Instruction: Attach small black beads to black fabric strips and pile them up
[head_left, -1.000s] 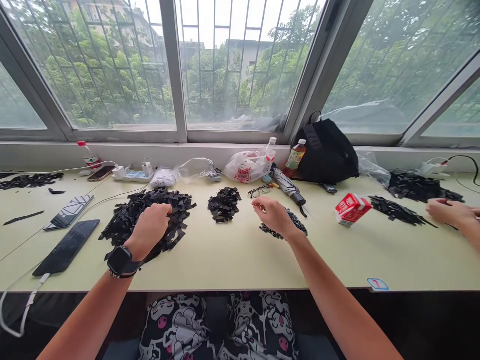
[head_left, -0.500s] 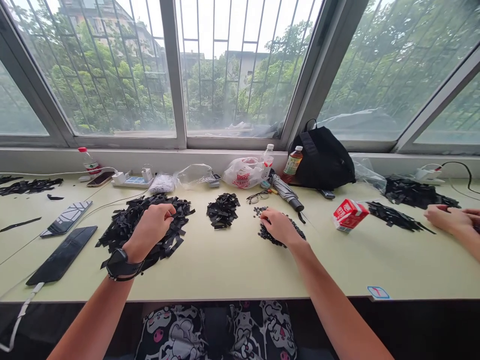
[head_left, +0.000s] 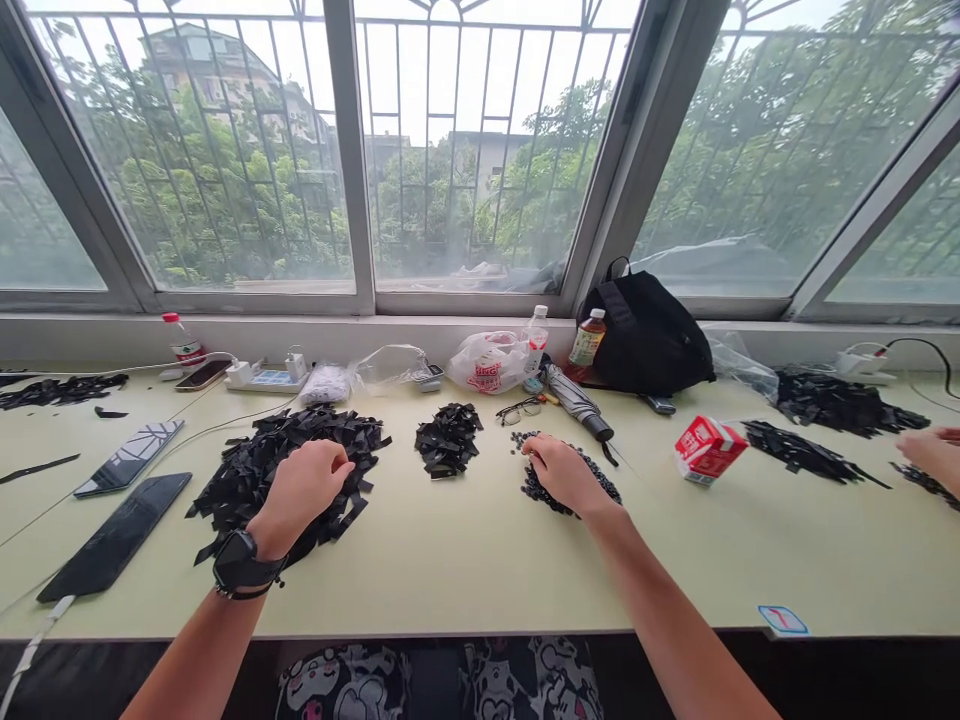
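Observation:
My left hand [head_left: 309,488], with a black watch [head_left: 241,562] on its wrist, is over a big heap of short black strips [head_left: 247,470]. Its fingers are curled together and turned from view, so what they pinch, if anything, is hidden. My right hand [head_left: 564,470] reaches onto a pile of small dark round pieces [head_left: 541,492], fingertips bent down at its left side. The fingers look pinched; anything between them is too small to make out. Between the two hands lies a smaller pile of black strips [head_left: 448,440].
A red-and-white drink carton [head_left: 709,450] stands right of my right hand. Behind are glasses [head_left: 519,408], a folded umbrella [head_left: 576,400], a plastic bag [head_left: 486,362] and a black backpack [head_left: 646,335]. Two phones lie at left. Another person's hand [head_left: 934,455] works at the far right.
The view has tilted up slightly, so everything on the table sits lower. Both my hands stay at their piles. The other person's hand has moved toward the right edge.

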